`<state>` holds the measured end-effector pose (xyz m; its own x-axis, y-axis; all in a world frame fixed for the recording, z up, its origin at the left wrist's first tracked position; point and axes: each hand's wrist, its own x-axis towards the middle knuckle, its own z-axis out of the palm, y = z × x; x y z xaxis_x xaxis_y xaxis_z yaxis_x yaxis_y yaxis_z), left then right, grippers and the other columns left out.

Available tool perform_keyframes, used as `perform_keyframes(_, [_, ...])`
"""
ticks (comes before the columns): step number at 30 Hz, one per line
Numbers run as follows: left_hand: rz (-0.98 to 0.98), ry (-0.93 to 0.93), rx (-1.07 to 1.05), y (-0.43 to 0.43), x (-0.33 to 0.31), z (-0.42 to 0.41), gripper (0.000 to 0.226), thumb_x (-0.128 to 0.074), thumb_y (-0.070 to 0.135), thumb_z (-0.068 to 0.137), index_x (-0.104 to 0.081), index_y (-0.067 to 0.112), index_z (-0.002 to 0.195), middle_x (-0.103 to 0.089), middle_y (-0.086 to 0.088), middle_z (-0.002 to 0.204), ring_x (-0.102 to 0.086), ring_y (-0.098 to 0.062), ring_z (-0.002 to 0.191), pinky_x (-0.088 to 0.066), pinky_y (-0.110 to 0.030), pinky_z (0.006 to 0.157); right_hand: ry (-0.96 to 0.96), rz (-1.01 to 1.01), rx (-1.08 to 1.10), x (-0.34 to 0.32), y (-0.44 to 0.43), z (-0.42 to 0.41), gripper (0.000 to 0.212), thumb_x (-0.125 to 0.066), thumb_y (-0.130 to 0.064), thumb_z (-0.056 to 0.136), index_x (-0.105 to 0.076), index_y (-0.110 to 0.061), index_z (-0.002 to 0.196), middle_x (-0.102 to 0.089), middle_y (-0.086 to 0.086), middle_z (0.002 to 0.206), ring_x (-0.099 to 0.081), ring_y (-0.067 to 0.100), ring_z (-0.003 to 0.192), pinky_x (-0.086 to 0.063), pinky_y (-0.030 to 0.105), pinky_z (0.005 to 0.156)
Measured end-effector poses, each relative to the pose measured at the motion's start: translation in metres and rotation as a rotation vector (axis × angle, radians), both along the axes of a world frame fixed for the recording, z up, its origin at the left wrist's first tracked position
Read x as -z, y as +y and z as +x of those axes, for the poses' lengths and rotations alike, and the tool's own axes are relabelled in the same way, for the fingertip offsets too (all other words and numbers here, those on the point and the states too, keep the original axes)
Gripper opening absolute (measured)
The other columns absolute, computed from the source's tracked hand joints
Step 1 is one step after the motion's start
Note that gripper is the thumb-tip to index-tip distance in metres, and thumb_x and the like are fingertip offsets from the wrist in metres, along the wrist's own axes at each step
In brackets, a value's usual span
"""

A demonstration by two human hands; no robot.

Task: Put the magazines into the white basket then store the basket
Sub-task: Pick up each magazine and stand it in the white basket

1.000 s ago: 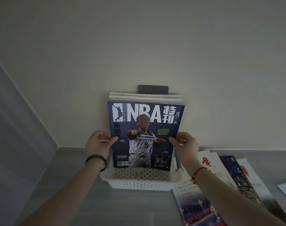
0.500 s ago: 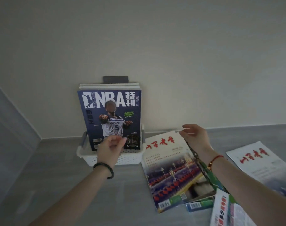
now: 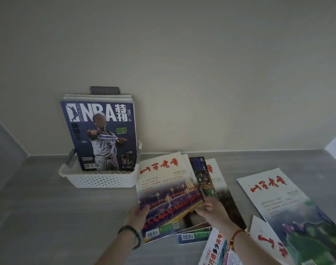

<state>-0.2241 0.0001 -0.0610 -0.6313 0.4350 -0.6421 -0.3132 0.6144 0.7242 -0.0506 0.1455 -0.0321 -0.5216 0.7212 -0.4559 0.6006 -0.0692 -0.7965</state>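
A white perforated basket (image 3: 102, 180) stands against the wall with several magazines upright in it, a blue NBA magazine (image 3: 101, 134) at the front. Right of it, a fanned pile lies flat on the grey surface, topped by a white magazine with red characters (image 3: 163, 186). My left hand (image 3: 137, 215) grips that top magazine at its left edge, thumb on the cover. My right hand (image 3: 211, 210) pinches its right edge, over the magazines underneath.
Another white magazine with red title (image 3: 289, 209) lies at the right, with more magazines (image 3: 218, 249) overlapping near the bottom edge. A dark plate (image 3: 105, 90) sits on the wall behind the basket. A side wall rises at the left.
Both hands left the NBA magazine, which now stands in the basket. They moved right and toward me, onto the top magazine of the flat pile, and took hold of its edges.
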Motion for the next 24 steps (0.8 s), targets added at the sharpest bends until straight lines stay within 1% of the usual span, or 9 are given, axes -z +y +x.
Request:
perform_keyframes(3, [0.052,-0.106,-0.12,-0.001,0.012,-0.004,0.031,-0.052,0.013,0.089,-0.056,-0.004,0.114,-0.062,-0.022,0.112,-0.057,-0.036,0.105,-0.044,-0.051,0.096,-0.037,0.055,-0.045,0.004,0.005,0.0,0.008,-0.062,-0.011,0.079,-0.057,-0.009,0.074,-0.058,-0.001,0.066,-0.052,0.013,0.062,-0.04,0.02,0.057])
perform_keyframes(5, [0.053,-0.1,-0.161,0.001,0.014,-0.004,0.028,-0.053,0.004,0.087,-0.055,-0.008,0.112,-0.061,-0.024,0.102,-0.058,-0.034,0.094,-0.047,-0.049,0.091,-0.062,0.041,-0.045,0.007,0.011,0.001,0.028,-0.059,-0.011,0.081,-0.045,-0.013,0.057,-0.046,-0.004,0.051,-0.04,0.01,0.049,-0.033,0.019,0.05])
perform_keyframes(6, [0.055,-0.103,-0.17,0.003,0.011,-0.001,0.025,-0.053,0.003,0.086,-0.055,-0.008,0.108,-0.061,-0.024,0.097,-0.058,-0.034,0.089,-0.048,-0.046,0.085,-0.081,0.033,-0.033,0.01,0.014,0.003,0.029,-0.057,-0.012,0.082,-0.044,-0.013,0.056,-0.044,-0.003,0.051,-0.039,0.011,0.047,-0.031,0.019,0.049])
perform_keyframes(10, [0.125,-0.225,-0.21,0.01,-0.001,0.007,0.009,-0.05,-0.003,0.086,-0.053,-0.006,0.094,-0.058,-0.023,0.092,-0.057,-0.035,0.085,-0.047,-0.055,0.086,-0.099,-0.005,0.048,0.013,0.025,0.011,0.006,-0.054,-0.006,0.08,-0.059,-0.003,0.081,-0.055,0.004,0.064,-0.048,0.014,0.053,-0.036,0.022,0.049])
perform_keyframes(12, [0.151,-0.255,-0.233,0.012,-0.006,0.008,0.007,-0.048,-0.005,0.087,-0.053,-0.006,0.092,-0.058,-0.021,0.088,-0.056,-0.034,0.081,-0.049,-0.053,0.077,-0.076,-0.089,0.067,0.01,0.03,0.014,0.013,-0.058,0.0,0.079,-0.058,-0.002,0.092,-0.06,0.009,0.075,-0.056,0.015,0.057,-0.044,0.019,0.046])
perform_keyframes(14, [0.168,-0.296,-0.253,0.011,-0.011,0.008,0.006,-0.046,-0.007,0.087,-0.051,-0.005,0.089,-0.057,-0.019,0.082,-0.056,-0.032,0.077,-0.05,-0.046,0.067,-0.04,-0.196,0.055,0.001,0.034,0.015,0.019,-0.06,0.003,0.079,-0.054,-0.003,0.095,-0.061,0.013,0.085,-0.06,0.018,0.063,-0.05,0.019,0.05])
perform_keyframes(18, [0.187,-0.358,-0.251,0.004,-0.021,0.007,0.015,-0.042,-0.008,0.088,-0.047,-0.007,0.102,-0.056,-0.018,0.08,-0.052,-0.035,0.093,-0.044,-0.049,0.084,0.004,-0.315,-0.054,-0.019,0.039,0.015,0.023,-0.061,0.008,0.078,-0.053,0.002,0.099,-0.059,0.014,0.083,-0.055,0.019,0.062,-0.052,0.025,0.058])
perform_keyframes(21, [0.177,-0.381,-0.22,-0.003,-0.029,0.004,0.015,-0.042,-0.007,0.088,-0.048,-0.008,0.102,-0.057,-0.018,0.081,-0.052,-0.035,0.092,-0.043,-0.048,0.087,-0.016,-0.368,-0.14,-0.034,0.041,0.015,0.027,-0.062,0.009,0.077,-0.053,0.002,0.101,-0.059,0.015,0.089,-0.058,0.021,0.067,-0.055,0.029,0.065])
perform_keyframes(24, [0.174,-0.44,-0.201,-0.011,-0.033,-0.004,0.014,-0.039,-0.009,0.088,-0.049,-0.008,0.098,-0.057,-0.021,0.084,-0.051,-0.039,0.101,-0.041,-0.049,0.088,-0.015,-0.412,-0.217,-0.045,0.04,0.015,0.033,-0.066,0.009,0.073,-0.055,-0.002,0.102,-0.062,0.016,0.098,-0.064,0.023,0.076,-0.056,0.031,0.07])
